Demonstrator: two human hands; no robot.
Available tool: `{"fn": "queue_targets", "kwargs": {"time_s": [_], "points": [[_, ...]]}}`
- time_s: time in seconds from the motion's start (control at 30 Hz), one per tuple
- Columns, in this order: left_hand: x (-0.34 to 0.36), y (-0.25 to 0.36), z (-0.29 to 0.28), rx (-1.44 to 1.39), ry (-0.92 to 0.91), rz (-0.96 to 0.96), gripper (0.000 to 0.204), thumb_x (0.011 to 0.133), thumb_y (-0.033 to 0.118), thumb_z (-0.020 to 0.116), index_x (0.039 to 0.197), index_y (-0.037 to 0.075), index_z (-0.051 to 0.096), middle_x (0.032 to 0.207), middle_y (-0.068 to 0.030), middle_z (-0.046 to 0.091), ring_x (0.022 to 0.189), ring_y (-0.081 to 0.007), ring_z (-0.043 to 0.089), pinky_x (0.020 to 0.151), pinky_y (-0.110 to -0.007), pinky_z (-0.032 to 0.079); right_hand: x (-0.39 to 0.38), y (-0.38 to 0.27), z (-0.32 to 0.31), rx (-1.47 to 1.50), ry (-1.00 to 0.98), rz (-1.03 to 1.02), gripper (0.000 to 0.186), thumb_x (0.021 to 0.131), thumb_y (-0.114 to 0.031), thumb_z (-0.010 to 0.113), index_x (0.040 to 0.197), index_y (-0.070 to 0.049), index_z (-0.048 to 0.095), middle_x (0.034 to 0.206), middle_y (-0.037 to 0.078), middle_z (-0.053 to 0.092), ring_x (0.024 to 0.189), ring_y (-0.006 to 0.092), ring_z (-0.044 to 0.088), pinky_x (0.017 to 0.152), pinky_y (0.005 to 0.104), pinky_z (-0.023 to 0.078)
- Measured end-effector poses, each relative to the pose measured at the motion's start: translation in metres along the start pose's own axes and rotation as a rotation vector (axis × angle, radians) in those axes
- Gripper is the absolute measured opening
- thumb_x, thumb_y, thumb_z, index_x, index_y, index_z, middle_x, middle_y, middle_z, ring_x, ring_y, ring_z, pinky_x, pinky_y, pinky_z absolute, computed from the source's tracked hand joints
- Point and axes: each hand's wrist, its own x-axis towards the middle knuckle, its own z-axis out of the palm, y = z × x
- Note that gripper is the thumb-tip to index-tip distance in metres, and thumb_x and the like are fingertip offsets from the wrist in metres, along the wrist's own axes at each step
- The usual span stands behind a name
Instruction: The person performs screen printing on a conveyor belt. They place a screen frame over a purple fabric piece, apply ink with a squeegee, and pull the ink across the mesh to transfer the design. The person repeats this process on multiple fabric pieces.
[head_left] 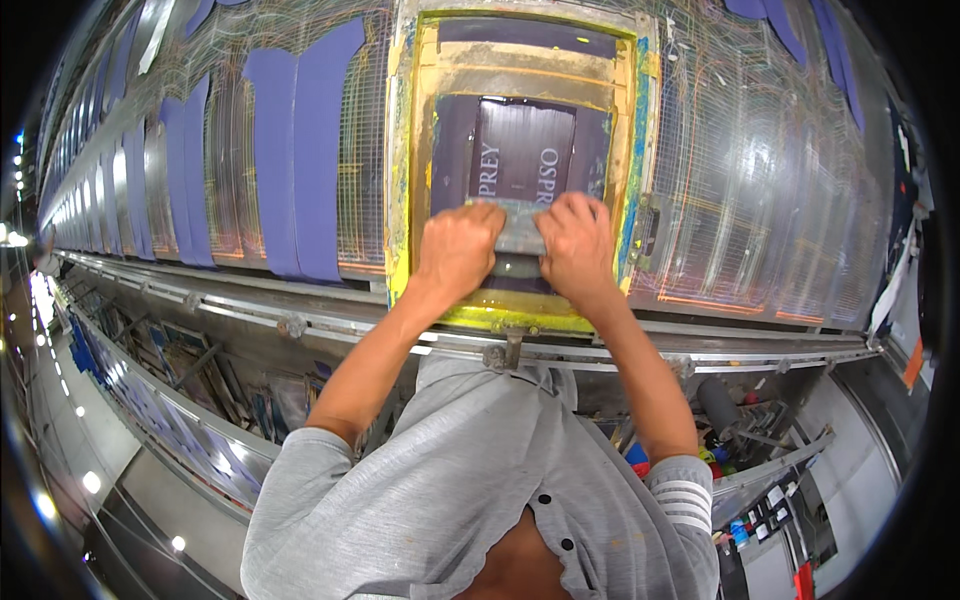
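Observation:
A printing screen [425, 150] in a worn frame smeared with yellow and blue ink lies on the long table in front of me, its dark mesh bearing pale lettering. Both my hands grip a short grey squeegee [518, 222] across the lower half of the mesh. My left hand [462, 247] has its fingers curled over the left end, and my right hand [573, 242] does the same at the right end. A glossy dark patch shows on the mesh below the squeegee.
Long tables [730, 220] stretch to both sides, with purple cut fabric pieces [296, 155] laid in rows. A metal rail [250, 312] runs along the near edge, close to my waist. Below are shelves with stacked frames [190, 370] and, at the lower right, a dark cylinder [718, 410].

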Motion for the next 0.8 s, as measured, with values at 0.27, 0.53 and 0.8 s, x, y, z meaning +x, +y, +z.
{"fn": "queue_targets", "kwargs": {"time_s": [0.27,0.53,0.8], "points": [[-0.056,0.025,0.010,0.008,0.013,0.007,0.038,0.061,-0.004,0.066,0.097,0.005,0.070,0.102,-0.0108,0.072,0.087,-0.0292,0.071,0.074,-0.038,0.057,-0.061,-0.031,0.013,0.016,0.002,0.058,0.024,0.065,-0.004,0.070,0.089,-0.004,0.068,0.092,0.010,0.061,0.107,0.0289,0.056,0.099,0.0541,0.038],[-0.046,0.037,-0.005,0.137,-0.156,-0.084,0.031,0.066,0.011,0.077,0.097,0.007,0.071,0.103,-0.0075,0.072,0.126,-0.0295,0.055,0.112,-0.067,0.022,-0.051,0.010,-0.021,0.356,0.236,0.220,0.046,0.078,-0.030,0.078,0.113,-0.003,0.066,0.123,0.015,0.062,0.119,0.0342,0.052,0.101,0.0471,0.041],[-0.047,0.040,0.013,0.136,-0.128,-0.025,0.033,0.068,-0.002,0.065,0.099,0.007,0.070,0.105,-0.0075,0.071,0.120,-0.0282,0.060,0.107,-0.061,0.035,-0.063,0.121,0.009,0.205,0.443,0.700,0.041,0.092,-0.024,0.063,0.128,-0.006,0.060,0.096,0.017,0.066,0.087,0.0284,0.062,0.084,0.0416,0.047]]}}
